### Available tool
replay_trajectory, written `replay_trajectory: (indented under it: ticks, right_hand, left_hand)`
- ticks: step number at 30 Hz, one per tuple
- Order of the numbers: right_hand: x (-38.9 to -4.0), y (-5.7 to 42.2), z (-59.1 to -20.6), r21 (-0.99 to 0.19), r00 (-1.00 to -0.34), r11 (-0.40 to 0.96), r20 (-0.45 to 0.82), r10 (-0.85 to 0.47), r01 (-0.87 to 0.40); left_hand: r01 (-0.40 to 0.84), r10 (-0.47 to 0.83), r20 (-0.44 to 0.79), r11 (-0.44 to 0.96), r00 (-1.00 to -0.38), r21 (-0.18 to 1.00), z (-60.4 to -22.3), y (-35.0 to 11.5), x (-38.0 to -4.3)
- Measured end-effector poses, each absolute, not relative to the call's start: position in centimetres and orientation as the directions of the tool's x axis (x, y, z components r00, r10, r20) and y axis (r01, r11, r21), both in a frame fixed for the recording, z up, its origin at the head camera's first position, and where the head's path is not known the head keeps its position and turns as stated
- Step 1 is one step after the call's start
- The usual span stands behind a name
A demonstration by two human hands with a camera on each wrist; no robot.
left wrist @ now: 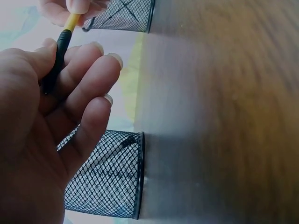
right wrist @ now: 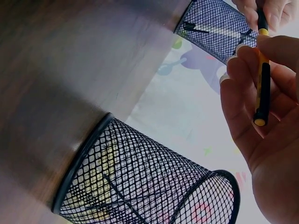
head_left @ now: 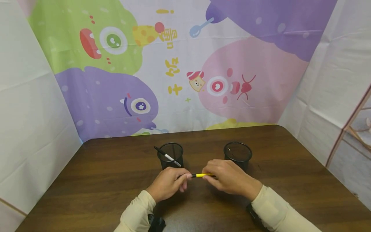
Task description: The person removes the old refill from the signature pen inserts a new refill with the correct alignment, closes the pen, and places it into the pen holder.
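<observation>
Between the two hands, level over the table, is a yellow and black pen [head_left: 200,175]. The left hand [head_left: 169,182] pinches its black end between thumb and fingers; in the left wrist view that black part [left wrist: 60,51] looks ribbed. The right hand [head_left: 229,177] grips the yellow barrel, and the barrel's black-trimmed tail [right wrist: 264,93] runs out below the thumb in the right wrist view. Just beyond the left hand stands a black mesh pen cup [left wrist: 107,182] with a white pen [head_left: 169,157] with a black end leaning in it. Another black mesh pen cup [head_left: 237,156] stands behind the right hand.
The brown wooden table [head_left: 116,180] reaches back to a cartoon-printed cloth [head_left: 179,112]. White cloth walls [head_left: 32,96] hang along both sides. Black devices [head_left: 156,223] are strapped at the wrists below the pale sleeves.
</observation>
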State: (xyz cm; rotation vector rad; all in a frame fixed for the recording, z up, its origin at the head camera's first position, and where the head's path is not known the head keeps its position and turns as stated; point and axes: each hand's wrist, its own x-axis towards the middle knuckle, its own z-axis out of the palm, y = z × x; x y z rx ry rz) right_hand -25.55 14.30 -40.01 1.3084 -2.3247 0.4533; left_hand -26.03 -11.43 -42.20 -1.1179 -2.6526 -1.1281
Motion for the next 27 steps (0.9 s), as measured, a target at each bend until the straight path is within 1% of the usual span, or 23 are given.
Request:
replay_trajectory:
  ticks: [10,22,27]
  right_hand:
    - [-25.49,14.21,-39.88,-0.075,-0.46,0.496,0.514,-0.724,-0.865]
    - [-25.47,14.27,-39.92,-0.074,-0.473,0.515,0.521,-0.71,-0.854]
    - [-25.45,14.31,-39.91,-0.079,-0.483,0.521,0.515,-0.709,-0.85]
  left_hand:
    - [0.617,0.605,0.289,0.448,-0.742,0.647,-42.15,-11.43,-25.97]
    - [0.615,0.566,0.315,0.479,-0.762,0.626,-41.89,-11.42,-25.88]
    - [0.596,0.553,0.319,0.441,-0.769,0.671,-41.81,-11.43,-25.79]
